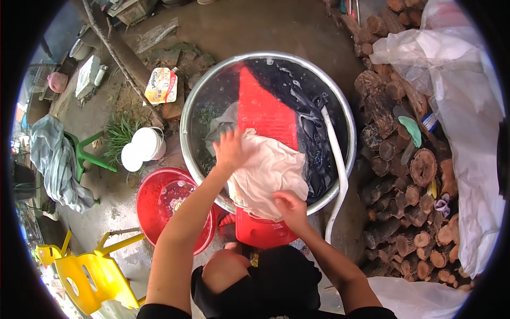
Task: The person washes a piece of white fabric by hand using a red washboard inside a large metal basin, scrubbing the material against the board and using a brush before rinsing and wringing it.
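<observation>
A pale cream cloth (268, 173) lies bunched and wet over the lower part of a red washboard (260, 111). The washboard leans in a large metal basin (187, 122) of water, its bottom end out over the near rim. My left hand (229, 150) is at the cloth's left edge, fingers apart and slightly blurred. At the cloth's lower right, my right hand (291, 210) has its fingers curled on the fabric; the cloth partly hides its grip. Dark clothes (313, 149) soak on the basin's right side, and a greyish cloth (223, 125) sits underwater at left.
A white hose (340, 175) hangs over the basin's right rim. Left of the basin stand a red tub (151, 207), a white bucket (154, 143), a detergent pouch (161, 85), a yellow chair (95, 282) and a green stool (87, 151) draped with cloth. Stacked logs (419, 212) line the right.
</observation>
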Action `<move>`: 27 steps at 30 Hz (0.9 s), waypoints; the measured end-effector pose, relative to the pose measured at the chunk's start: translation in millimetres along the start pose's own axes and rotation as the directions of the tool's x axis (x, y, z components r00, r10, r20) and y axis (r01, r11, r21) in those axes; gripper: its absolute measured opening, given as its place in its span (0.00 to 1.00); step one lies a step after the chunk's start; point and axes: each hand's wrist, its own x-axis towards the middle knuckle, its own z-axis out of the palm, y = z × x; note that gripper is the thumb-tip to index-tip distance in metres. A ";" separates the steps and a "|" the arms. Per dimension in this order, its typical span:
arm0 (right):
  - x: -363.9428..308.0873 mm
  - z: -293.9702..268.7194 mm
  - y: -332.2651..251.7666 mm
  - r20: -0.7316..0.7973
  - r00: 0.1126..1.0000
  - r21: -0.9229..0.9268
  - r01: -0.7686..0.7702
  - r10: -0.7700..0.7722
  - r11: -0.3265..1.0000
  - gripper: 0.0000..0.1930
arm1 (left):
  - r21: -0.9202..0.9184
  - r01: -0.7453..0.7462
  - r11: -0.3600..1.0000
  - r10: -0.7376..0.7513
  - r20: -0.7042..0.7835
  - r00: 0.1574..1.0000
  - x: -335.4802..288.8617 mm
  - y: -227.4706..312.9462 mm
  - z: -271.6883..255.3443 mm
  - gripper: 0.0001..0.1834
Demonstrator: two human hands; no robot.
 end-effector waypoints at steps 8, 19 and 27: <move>29.1 6.6 -21.6 0.565 0.786 0.781 -0.608 0.252 0.145 0.35 | -0.892 0.368 0.261 0.158 0.416 0.896 -54.3 67.2 -97.2 0.11; 96.0 77.4 -41.6 0.069 0.997 0.941 -0.077 0.038 0.330 0.06 | -0.492 0.041 0.870 -0.165 -0.212 0.963 -15.7 10.3 -68.1 0.13; 144.1 18.4 33.7 0.215 0.932 0.933 -0.108 -0.292 0.342 0.18 | -0.391 -0.179 0.903 0.084 -0.247 0.965 -61.4 65.4 -2.2 0.16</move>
